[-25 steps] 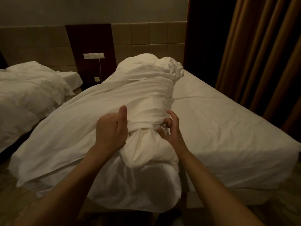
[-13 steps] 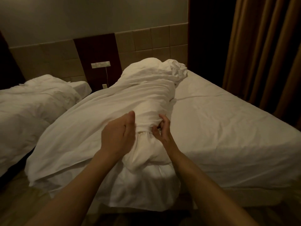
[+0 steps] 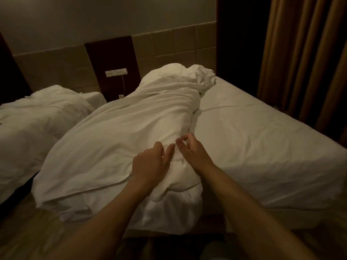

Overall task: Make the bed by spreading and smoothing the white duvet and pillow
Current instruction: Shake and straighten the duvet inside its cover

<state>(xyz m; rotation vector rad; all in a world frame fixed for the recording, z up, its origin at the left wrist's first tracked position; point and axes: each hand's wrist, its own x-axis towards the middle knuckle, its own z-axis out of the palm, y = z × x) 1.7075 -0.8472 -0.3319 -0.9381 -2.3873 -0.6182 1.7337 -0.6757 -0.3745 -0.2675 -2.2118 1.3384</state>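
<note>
Dim hotel room, bed (image 3: 262,147) with bare white sheet, bunched white duvet (image 3: 122,139) heaped along its left side, my left hand (image 3: 150,164) and right hand (image 3: 193,151) loosely curled over its near end, gripping nothing.

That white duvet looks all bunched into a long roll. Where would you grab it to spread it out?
Take the duvet at its near end, where both hands, left hand and right hand, already are, coming from the foot of the bed. It is gathered there into a narrow bundle, thin enough for a grip, and could probably be drawn right over the bare sheet.
</note>
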